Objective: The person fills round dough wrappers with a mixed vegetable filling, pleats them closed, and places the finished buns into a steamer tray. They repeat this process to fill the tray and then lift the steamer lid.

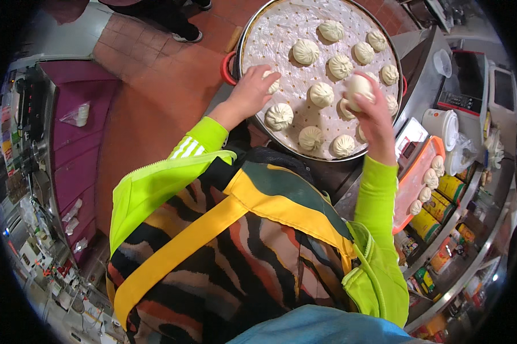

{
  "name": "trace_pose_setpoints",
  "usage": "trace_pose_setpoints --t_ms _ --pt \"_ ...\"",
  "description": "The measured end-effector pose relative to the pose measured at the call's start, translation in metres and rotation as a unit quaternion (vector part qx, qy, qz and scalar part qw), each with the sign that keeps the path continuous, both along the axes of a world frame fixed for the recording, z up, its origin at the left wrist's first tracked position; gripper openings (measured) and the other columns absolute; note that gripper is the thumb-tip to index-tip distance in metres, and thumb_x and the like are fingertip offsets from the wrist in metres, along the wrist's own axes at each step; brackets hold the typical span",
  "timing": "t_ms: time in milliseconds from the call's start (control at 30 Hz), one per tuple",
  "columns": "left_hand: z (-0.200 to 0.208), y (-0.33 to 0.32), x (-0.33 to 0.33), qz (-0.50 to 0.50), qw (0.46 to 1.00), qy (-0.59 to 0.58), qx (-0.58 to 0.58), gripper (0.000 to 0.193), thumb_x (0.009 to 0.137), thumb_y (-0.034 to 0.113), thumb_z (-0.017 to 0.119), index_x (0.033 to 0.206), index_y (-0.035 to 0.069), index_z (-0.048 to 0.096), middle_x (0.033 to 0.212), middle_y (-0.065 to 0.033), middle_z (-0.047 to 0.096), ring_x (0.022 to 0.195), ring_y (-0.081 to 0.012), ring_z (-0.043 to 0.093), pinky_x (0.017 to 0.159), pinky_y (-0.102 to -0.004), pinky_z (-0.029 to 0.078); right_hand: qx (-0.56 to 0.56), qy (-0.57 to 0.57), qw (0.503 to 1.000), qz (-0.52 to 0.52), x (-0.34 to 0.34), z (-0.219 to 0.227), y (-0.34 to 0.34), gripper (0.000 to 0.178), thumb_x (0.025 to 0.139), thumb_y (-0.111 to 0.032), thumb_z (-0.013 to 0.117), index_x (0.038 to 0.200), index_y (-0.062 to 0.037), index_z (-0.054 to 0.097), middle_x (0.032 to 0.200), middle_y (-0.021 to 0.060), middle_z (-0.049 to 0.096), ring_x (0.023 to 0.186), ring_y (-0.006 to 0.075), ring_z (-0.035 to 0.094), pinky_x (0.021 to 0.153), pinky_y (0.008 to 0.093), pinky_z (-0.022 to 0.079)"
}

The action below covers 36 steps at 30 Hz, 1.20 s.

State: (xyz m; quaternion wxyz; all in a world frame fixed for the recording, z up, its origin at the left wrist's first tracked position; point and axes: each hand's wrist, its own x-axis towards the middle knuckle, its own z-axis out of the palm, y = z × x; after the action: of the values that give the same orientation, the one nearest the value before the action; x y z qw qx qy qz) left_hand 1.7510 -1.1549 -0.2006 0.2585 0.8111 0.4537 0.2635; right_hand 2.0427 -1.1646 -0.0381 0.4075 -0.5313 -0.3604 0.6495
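Note:
A large round steamer tray (297, 135) with a perforated white liner and red handles lies in front of me, with several pleated white buns on it. At its left rim my left hand (248, 96) has its fingers curled round a bun (272, 83), low over the liner. My right hand (376, 112) grips another bun (359, 90) above the tray's right side, partly covering the buns beneath. Nearest to me on the liner are a pleated bun (279, 116), one at the middle (310, 138) and one to the right (343, 145).
An orange tray (407, 198) with several buns stands at my right, beside shelves of packages. Beyond it are a white tub (439, 123) and a microwave-like appliance (465, 80). A purple-fronted cabinet (78, 149) stands left. Another person's shoe (190, 36) shows on the tiled floor.

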Motion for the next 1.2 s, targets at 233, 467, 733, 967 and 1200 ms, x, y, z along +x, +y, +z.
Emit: trace_pose_setpoints --t_ms 233,467,733,967,1200 --pt "-0.014 0.008 -0.014 0.07 0.996 0.034 -0.036 0.05 0.079 0.002 0.063 0.129 0.002 0.058 0.128 -0.0214 0.052 0.122 -0.0419 0.047 0.105 -0.0487 0.043 0.214 -0.415 0.872 0.149 -0.152 -0.094 0.102 0.065 0.074 -0.029 0.082 0.127 -0.0003 0.058 0.117 0.0251 0.065 0.11 0.0408 0.063 0.096 0.0445 0.05" --pt "-0.001 0.026 -0.018 0.009 0.996 0.085 -0.037 0.037 0.078 0.003 0.06 0.115 -0.003 0.061 0.116 -0.0227 0.053 0.11 -0.041 0.05 0.095 -0.0496 0.046 0.302 -0.554 0.755 0.178 -0.186 -0.156 0.146 0.07 0.075 -0.026 0.081 0.133 -0.0006 0.053 0.122 0.0307 0.058 0.113 0.047 0.057 0.098 0.0493 0.049" --pt "-0.01 0.055 0.026 0.003 1.0 -0.029 0.007 0.067 0.069 -0.004 0.071 0.133 0.001 0.053 0.13 -0.0217 0.054 0.125 -0.0418 0.048 0.108 -0.0496 0.04 0.372 -0.473 0.798 0.019 -0.042 -0.076 0.103 0.063 0.08 -0.021 0.08 0.134 -0.0039 0.054 0.136 0.0259 0.05 0.123 0.0441 0.053 0.104 0.0468 0.047" --pt "0.0 0.049 0.079 0.03 0.997 0.061 0.04 0.08 0.078 0.009 0.077 0.146 -0.005 0.039 0.14 -0.0287 0.047 0.13 -0.0454 0.046 0.113 -0.05 0.036 0.196 -0.598 0.694 -0.349 0.276 -0.039 -0.072 0.044 0.083 -0.018 0.077 0.121 -0.0007 0.062 0.121 0.0176 0.062 0.116 0.0336 0.059 0.099 0.0416 0.048" --pt "0.009 0.035 0.12 0.099 0.993 0.061 0.03 0.078 0.084 0.02 0.075 0.146 -0.008 0.037 0.141 -0.0295 0.047 0.131 -0.0436 0.046 0.113 -0.0481 0.036 -0.259 -0.713 0.492 -0.427 0.493 -0.081 -0.254 0.087 0.076 -0.062 0.075 0.13 0.0041 0.059 0.12 0.0282 0.063 0.115 0.0466 0.058 0.099 0.055 0.045"
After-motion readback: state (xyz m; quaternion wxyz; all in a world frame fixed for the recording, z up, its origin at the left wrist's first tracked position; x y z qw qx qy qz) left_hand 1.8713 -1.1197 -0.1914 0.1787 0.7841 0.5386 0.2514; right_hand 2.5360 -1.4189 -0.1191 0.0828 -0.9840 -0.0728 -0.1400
